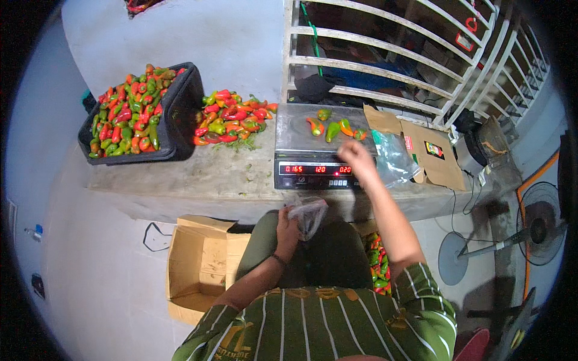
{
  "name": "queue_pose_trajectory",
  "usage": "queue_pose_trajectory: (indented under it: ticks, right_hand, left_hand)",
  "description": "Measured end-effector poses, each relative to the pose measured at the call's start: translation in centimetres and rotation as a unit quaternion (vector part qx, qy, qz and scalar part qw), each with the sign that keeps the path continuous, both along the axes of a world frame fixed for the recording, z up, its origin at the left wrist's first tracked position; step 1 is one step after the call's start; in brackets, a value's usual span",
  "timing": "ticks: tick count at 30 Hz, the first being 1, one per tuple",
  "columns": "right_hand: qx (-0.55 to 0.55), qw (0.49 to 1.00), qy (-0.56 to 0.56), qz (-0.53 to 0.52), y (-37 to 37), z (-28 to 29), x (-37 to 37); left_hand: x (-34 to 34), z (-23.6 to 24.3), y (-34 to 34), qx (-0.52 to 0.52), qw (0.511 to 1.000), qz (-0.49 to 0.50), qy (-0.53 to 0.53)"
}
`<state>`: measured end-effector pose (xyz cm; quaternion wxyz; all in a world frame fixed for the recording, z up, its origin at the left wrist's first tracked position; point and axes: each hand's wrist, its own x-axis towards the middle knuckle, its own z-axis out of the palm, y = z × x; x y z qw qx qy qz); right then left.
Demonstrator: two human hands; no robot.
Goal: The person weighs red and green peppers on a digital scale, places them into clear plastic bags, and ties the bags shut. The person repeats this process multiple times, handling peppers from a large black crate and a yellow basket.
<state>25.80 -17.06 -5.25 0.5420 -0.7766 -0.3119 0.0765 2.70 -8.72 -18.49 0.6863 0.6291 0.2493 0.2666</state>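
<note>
1. Concrete counter (241,177) is running along a pale wall (180,42), bearing a digital scale (295,141).
2. Five peppers (332,132) are lying on the scale's metal top, toward its right half.
3. Left hand (288,231) is grasping a clear plastic bag (308,218) on the scale's near side.
4. Right hand (356,161) is hanging over the scale's right part, near the peppers, its fingers curling partway; whether they are gripping anything, I cannot tell.
</note>
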Motion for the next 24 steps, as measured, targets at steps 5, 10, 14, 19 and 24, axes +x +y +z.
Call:
queue_pose_trajectory:
  ticks: [5, 10, 14, 19, 24]
  right_hand:
    - [-0.296, 0.932, 0.005, -0.212, 3.4, 2.3, 8.5]
    - [-0.506, 0.850, -0.040, -0.141, 7.1, 1.4, 11.2]
    - [-0.551, 0.826, -0.079, -0.085, 7.6, -0.4, 13.8]
    - [-0.495, 0.854, -0.094, -0.130, 5.8, 2.1, 11.4]
    - [0.048, 0.973, 0.224, -0.002, 1.5, 1.1, 8.3]
  left_hand:
    - [0.0, 0.9, -1.2, 0.029, 0.993, -0.071, 0.089]
    - [-0.1, 1.4, -0.4, 0.058, 0.985, -0.107, 0.122]
    - [0.2, 2.4, -0.6, 0.011, 0.987, -0.129, 0.098]
    - [1.6, -1.9, -1.2, -0.129, 0.985, -0.116, 0.015]
    - [1.2, -1.2, -0.2, -0.176, 0.977, -0.118, -0.004]
